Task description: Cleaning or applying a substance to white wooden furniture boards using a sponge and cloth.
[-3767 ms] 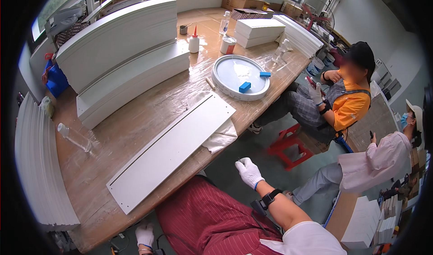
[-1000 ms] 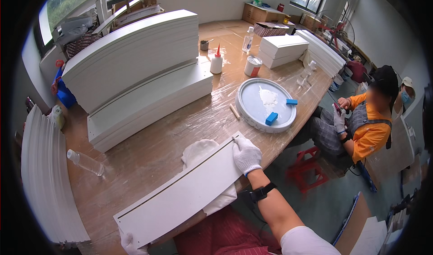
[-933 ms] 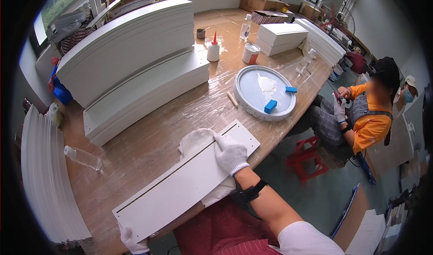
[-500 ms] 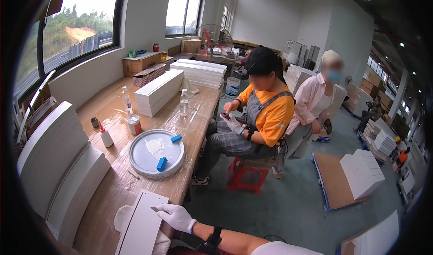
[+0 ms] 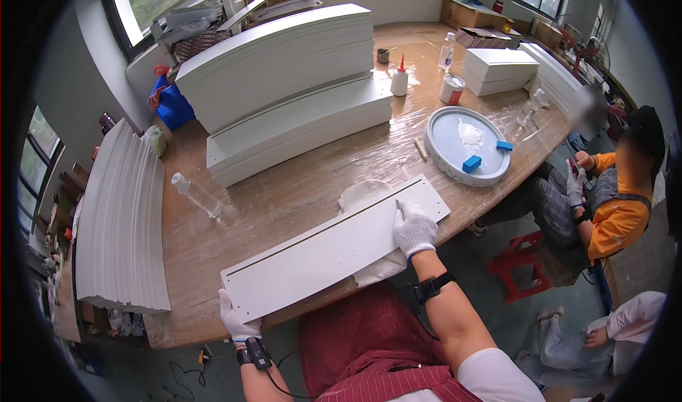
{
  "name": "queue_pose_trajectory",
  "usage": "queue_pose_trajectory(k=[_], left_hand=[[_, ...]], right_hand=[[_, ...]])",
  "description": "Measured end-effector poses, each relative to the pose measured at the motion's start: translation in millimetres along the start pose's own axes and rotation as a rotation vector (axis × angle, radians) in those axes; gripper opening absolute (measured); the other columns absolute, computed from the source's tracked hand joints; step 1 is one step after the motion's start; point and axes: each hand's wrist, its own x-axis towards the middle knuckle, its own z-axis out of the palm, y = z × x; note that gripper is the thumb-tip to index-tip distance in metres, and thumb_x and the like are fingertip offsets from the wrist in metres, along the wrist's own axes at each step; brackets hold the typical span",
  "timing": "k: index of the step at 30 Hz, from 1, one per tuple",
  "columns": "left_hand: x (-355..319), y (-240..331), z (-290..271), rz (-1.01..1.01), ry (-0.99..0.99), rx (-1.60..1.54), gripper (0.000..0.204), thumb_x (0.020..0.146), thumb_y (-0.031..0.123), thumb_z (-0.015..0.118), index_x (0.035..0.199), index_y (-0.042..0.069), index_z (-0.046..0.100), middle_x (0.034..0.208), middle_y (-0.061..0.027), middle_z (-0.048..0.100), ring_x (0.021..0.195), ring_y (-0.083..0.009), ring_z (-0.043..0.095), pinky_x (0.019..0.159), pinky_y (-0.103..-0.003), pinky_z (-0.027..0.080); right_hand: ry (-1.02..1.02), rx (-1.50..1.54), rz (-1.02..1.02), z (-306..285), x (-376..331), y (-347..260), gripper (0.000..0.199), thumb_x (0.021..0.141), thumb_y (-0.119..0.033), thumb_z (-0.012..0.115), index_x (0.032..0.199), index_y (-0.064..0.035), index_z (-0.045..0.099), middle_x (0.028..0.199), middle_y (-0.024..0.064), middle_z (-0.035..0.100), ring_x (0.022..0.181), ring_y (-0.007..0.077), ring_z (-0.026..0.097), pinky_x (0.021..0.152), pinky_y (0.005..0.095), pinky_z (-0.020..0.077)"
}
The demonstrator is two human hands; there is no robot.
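A long white board [image 5: 334, 249] with a dark groove along its far side lies slanted at the table's near edge. My left hand [image 5: 238, 318], in a white glove, grips the board's near left corner. My right hand [image 5: 414, 230], gloved too, is closed and rests on the board's right part. A small grey blade, like a scraper's, pokes out of its fingers; most of it is hidden. Under the board lies a white cloth [image 5: 364, 193]. Beyond the right hand, a round pale lid [image 5: 444, 146] carries white paste [image 5: 470, 135] and two blue blocks [image 5: 472, 163].
White boards are stacked behind [image 5: 277, 68] and at the left [image 5: 117, 217]. A clear bottle [image 5: 197, 195] stands left; a red-tipped glue bottle [image 5: 399, 81] and a tin [image 5: 452, 89] stand beyond the lid. A person in orange [image 5: 616, 221] sits at the right near a red stool [image 5: 522, 270].
My view has swung left, bringing the whole board and my left hand into sight. My right hand stays on the board, still closed round the blade.
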Motion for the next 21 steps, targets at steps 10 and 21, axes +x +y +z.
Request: queue_pose_trajectory(k=[10,21], left_hand=[[-10,9,34,0.067,0.090,-0.078,0.070,0.103,0.060,0.037,0.154,0.012,0.036,0.151,-0.0137,0.046,0.135,-0.0349,0.047,0.110,-0.051,0.042],[-13,15,33,-0.014,0.031,-0.308,0.082,0.099,0.069,0.030,0.158,0.012,0.026,0.155,-0.0143,0.039,0.140,-0.0351,0.042,0.113,-0.052,0.038]], right_hand=[[-0.643,0.455,-0.772,38,-156,-244,0.029,0.090,-0.018,0.060,0.117,-0.0095,0.064,0.085,0.0132,0.068,0.078,0.0342,0.069,0.068,0.0445,0.0543],[-0.215,0.075,-0.575,49,-85,-214,0.026,0.092,-0.014,0.059,0.116,-0.0064,0.066,0.094,0.0169,0.069,0.083,0.0358,0.068,0.068,0.0451,0.0536]])
